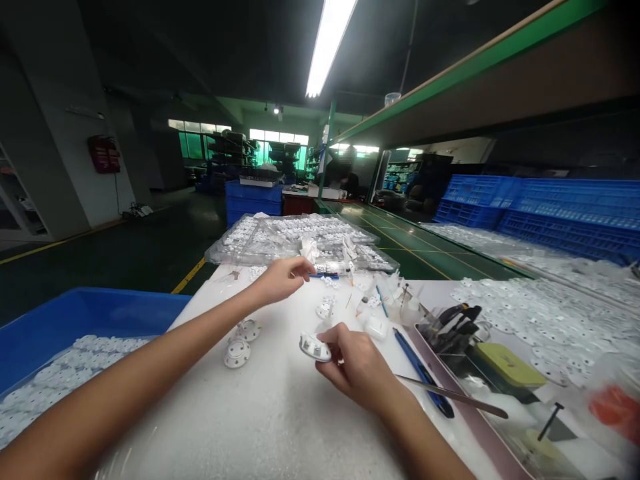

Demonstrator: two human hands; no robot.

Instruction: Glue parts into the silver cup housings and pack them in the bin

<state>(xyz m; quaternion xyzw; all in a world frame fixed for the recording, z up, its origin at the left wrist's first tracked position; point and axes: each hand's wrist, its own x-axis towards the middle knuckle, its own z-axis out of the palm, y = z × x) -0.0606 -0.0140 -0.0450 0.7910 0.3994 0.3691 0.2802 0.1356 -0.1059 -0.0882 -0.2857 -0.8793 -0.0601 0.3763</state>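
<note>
My right hand (357, 363) is closed on a round white plastic part (315, 347), pinched at its right edge between thumb and fingers and raised above the white tabletop (270, 413). Farther out, my left hand (281, 280) reaches over the table towards small white pieces (330, 283). Its fingers are bent, with a gap to the thumb and nothing visible between them. Two similar round parts (237, 353) lie below my left forearm. From behind my right wrist extends a thin metal strip (460, 397); whether my hand holds it is hidden.
Clear trays of white parts (295, 233) are stacked at the far edge. On the right lie a blue-handled tool (420, 367) and a tool tray (465, 440) with a yellow-green box (510, 364). A blue bin (90, 303) of white parts stands at the left.
</note>
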